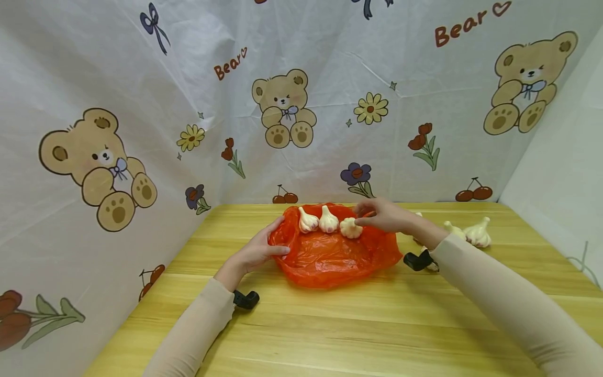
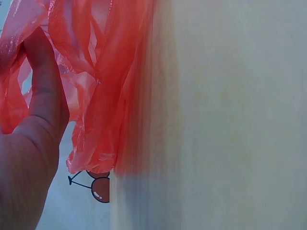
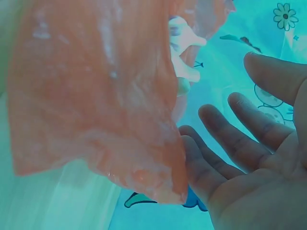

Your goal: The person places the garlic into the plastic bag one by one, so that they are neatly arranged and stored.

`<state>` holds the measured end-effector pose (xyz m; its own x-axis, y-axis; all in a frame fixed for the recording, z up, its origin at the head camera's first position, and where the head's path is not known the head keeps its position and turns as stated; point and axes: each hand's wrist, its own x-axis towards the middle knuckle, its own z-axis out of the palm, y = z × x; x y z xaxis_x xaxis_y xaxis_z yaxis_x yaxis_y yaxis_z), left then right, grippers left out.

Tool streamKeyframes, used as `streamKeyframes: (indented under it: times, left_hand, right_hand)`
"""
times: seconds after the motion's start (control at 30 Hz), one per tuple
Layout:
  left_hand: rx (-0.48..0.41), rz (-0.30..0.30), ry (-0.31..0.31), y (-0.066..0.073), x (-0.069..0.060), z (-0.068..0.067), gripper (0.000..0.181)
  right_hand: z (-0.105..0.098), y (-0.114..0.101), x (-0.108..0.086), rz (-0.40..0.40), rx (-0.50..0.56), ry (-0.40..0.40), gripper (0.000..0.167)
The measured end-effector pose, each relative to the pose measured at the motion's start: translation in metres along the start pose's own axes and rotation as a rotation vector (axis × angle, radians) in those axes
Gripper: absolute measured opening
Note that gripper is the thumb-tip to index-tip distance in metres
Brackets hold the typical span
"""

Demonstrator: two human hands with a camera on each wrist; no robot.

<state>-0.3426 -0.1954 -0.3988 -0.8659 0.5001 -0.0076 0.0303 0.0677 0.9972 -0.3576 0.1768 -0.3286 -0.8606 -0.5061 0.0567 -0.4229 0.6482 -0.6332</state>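
A red plastic bag (image 1: pixel 325 262) lies spread on the table, its mouth held wide. Three garlic bulbs sit in a row inside along its far side: a left bulb (image 1: pixel 308 221), a middle bulb (image 1: pixel 328 220) and a right bulb (image 1: pixel 350 228). At the bag's left edge, my left hand (image 1: pixel 258 250) grips the thin plastic, thumb inside the rim. Over the right side of the bag is my right hand (image 1: pixel 383 215), close to the right bulb. The right wrist view shows its fingers (image 3: pixel 235 136) spread and loosely bent, holding nothing.
More garlic bulbs (image 1: pixel 478 233) lie on the wooden table (image 1: pixel 320 335) to the right, some partly hidden behind my right forearm. A white cloth printed with bears (image 1: pixel 282 110) hangs behind the table and along its left side.
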Motion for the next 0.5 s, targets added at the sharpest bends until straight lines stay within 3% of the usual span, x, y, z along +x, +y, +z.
streamKeyframes:
  times: [0.17,0.5]
  left_hand:
    - [-0.006,-0.009,0.008,0.001,0.000,0.001,0.101]
    - [0.002,0.002,-0.007,0.003,-0.001,0.001,0.100]
  right_hand:
    - [-0.004,0.000,-0.014,-0.046,0.073,-0.033,0.033]
    - [-0.018,0.006,-0.051,0.041,0.139,-0.017,0.041]
